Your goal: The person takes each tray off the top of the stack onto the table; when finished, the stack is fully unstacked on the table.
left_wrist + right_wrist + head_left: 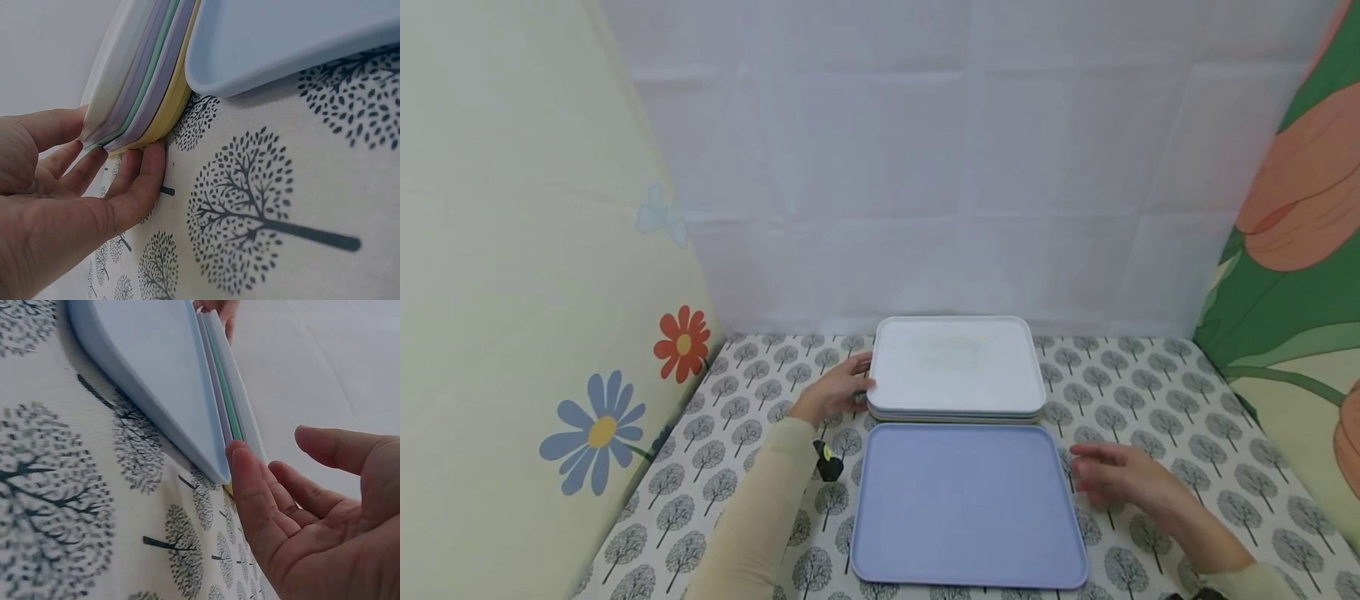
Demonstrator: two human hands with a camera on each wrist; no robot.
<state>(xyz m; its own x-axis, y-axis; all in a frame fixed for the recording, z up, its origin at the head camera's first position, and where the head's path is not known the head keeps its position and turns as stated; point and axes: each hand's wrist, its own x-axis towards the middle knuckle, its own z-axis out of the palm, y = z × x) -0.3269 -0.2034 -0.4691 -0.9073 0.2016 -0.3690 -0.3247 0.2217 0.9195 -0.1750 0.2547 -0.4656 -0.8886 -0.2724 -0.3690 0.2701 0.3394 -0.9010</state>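
Head view: stack of trays (957,367) behind the blue tray (970,504)
Left hand (838,390): grips the stack's left side
Right hand (1127,477): empty, fingers relaxed, beside the blue tray
Stacked: several trays
Unstacked: seemingly only the blue tray

The right hand (1131,482) is blurred in the head view. The white tray (951,367) mostly hides the coloured trays (148,75) beneath. The left wrist view crops the blue tray (294,40).

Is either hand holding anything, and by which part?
The left hand touches the left edge of a multicoloured stack of rectangular trays; whether it grips is unclear. The right hand holds nothing.
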